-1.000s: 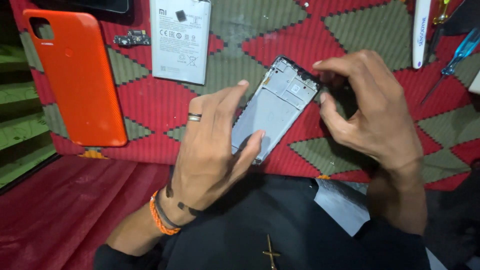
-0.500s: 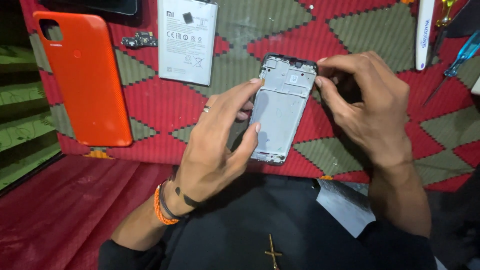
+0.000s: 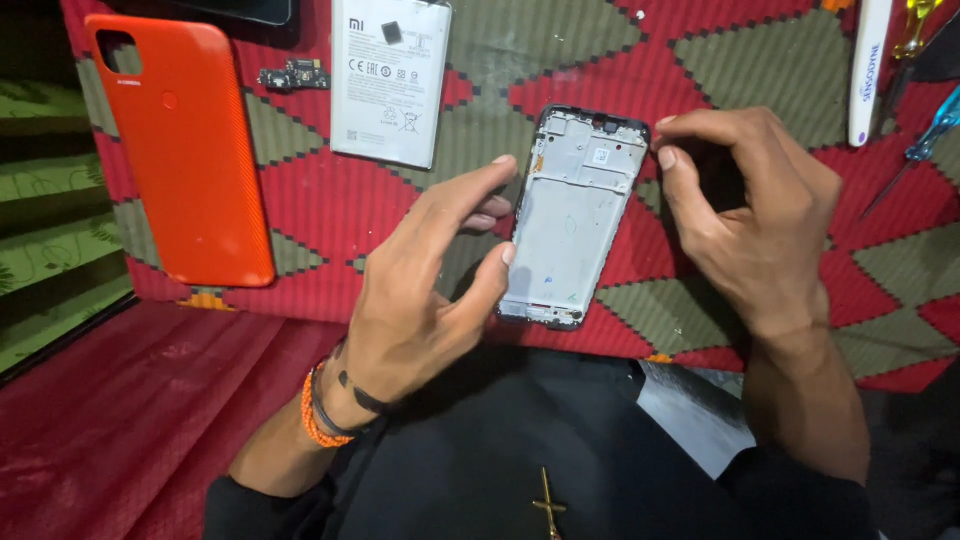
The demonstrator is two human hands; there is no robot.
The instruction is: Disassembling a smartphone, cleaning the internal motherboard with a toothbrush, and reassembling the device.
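Note:
A bare grey phone frame (image 3: pixel 575 215), its inside facing up, lies lengthwise on the red and green patterned cloth (image 3: pixel 780 60). My left hand (image 3: pixel 425 290) grips its left edge between thumb and fingers. My right hand (image 3: pixel 750 215) pinches the frame's top right corner with thumb and forefinger. An orange phone back cover (image 3: pixel 185 145) lies at the far left. A white phone battery (image 3: pixel 390 75) sits beside it at the top, with a small dark circuit part (image 3: pixel 293 76) between them.
A white tube (image 3: pixel 870 70), a yellow-handled tool (image 3: pixel 915 25) and a blue-handled tool (image 3: pixel 930 125) lie at the top right. A dark flat object (image 3: pixel 240 10) shows at the top edge. A red cloth (image 3: pixel 120 420) covers the lower left.
The frame has turned from tilted to nearly lengthwise and flatter on the cloth. My left hand has slid from over its face to its left edge. My right hand stays at the top right corner.

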